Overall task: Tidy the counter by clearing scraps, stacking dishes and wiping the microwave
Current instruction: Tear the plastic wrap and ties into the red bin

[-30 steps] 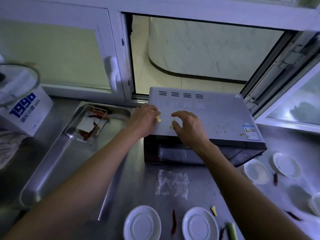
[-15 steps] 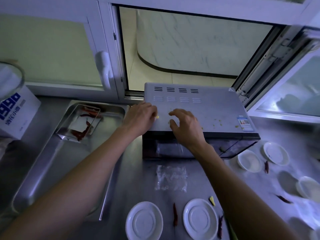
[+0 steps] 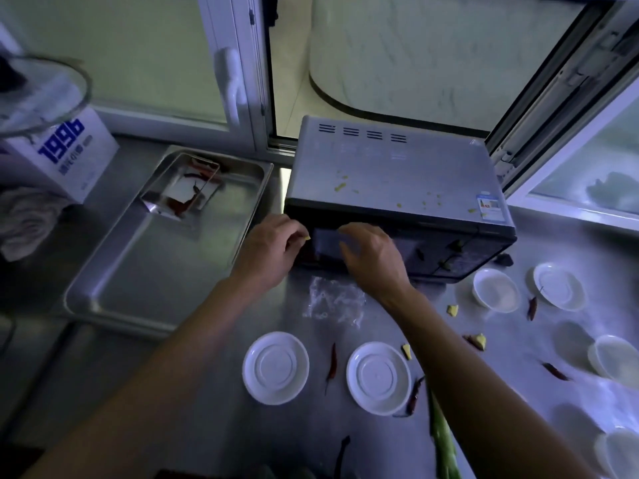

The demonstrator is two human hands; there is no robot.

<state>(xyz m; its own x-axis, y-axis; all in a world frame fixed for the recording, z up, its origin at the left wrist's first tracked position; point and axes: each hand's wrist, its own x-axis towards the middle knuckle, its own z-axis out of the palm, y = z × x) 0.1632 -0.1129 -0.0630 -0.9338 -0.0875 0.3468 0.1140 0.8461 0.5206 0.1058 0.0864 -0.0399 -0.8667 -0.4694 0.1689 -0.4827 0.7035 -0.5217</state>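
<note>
In front of the microwave (image 3: 397,174), both hands have dropped from its top, the left hand (image 3: 273,250) pinching a yellow scrap (image 3: 307,238), the right hand (image 3: 371,257) loosely curled and empty, so more crumbs (image 3: 340,186) remain above.

Tray (image 3: 114,292) left of microwave (image 3: 397,174); saucers (image 3: 275,368) before.

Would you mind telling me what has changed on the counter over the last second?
Both hands came off the microwave top, towards the person, and are now in front of its door. The left hand still pinches a yellow scrap; the right hand holds nothing visible. Crumbs, plates and tray stayed put.
</note>
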